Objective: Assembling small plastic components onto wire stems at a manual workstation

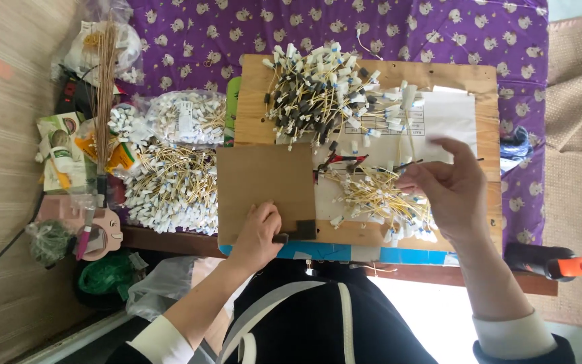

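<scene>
Head view: the left hand [259, 229] rests on the near edge of a cardboard sheet [264, 182], fingers curled shut around a small dark block [302, 230]. The right hand [449, 189] hovers over a loose heap of yellow wires [372, 195], thumb and forefinger pinched on one thin wire. Both heaps lie on a wooden board [466, 81] on the desk; the larger heap [325, 87] sits at its far side, beside a paper sheet [446, 114]. Bags of wires [176, 182] lie left of the board, on a purple cloth [439, 27].
</scene>
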